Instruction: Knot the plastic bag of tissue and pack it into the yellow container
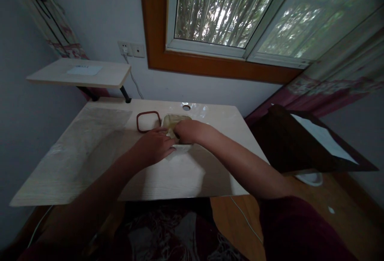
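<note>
A small pale rectangular container [177,117] with a yellowish inside stands on the light wooden table. My left hand [156,145] grips its near left corner, fingers stretched over the rim and thumb at the front. My right hand [189,130] reaches down into the container with its fingers curled. Those fingertips are mostly hidden, and I cannot make out what they hold; a dark spot shows beside them. Just left of the container lies a reddish-brown rounded-square ring [149,112], possibly the edge of a clear lid.
A clear plastic sheet [102,133] covers the left of the table [168,181]. A raised shelf [108,73] with a paper [85,70] stands at the back left. A round cable hole [186,107] lies behind the container. To the right is a dark surface [279,133] with white paper [321,137].
</note>
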Motion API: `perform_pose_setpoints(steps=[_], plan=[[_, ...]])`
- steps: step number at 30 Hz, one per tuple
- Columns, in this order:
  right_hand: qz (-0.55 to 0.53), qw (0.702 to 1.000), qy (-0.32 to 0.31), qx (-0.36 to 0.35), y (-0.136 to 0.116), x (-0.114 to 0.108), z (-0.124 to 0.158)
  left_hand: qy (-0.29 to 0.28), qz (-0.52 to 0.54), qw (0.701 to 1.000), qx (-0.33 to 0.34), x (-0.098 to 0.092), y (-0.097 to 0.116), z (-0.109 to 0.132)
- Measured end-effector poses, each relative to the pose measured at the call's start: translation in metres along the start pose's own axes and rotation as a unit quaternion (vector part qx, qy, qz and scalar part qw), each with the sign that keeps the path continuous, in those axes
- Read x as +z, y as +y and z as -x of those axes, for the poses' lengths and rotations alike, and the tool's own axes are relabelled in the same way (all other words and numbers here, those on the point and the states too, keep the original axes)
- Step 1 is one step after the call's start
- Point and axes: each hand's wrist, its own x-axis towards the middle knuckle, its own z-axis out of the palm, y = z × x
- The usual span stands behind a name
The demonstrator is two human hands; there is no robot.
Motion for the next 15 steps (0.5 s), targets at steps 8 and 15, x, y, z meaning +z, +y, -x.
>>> perform_pose_setpoints(steps=[8,15], plan=[[-0.003,0.974,-0.214,0.072,0.003,0.025,-0.045,-0.035,-0.004,0.999,0.014,-0.007,0.007,-0.002],[-0.039,0.981,-0.186,0.043,0.007,0.031,-0.035,-0.033,0.007,0.999,0.023,-0.008,0.011,-0.006]])
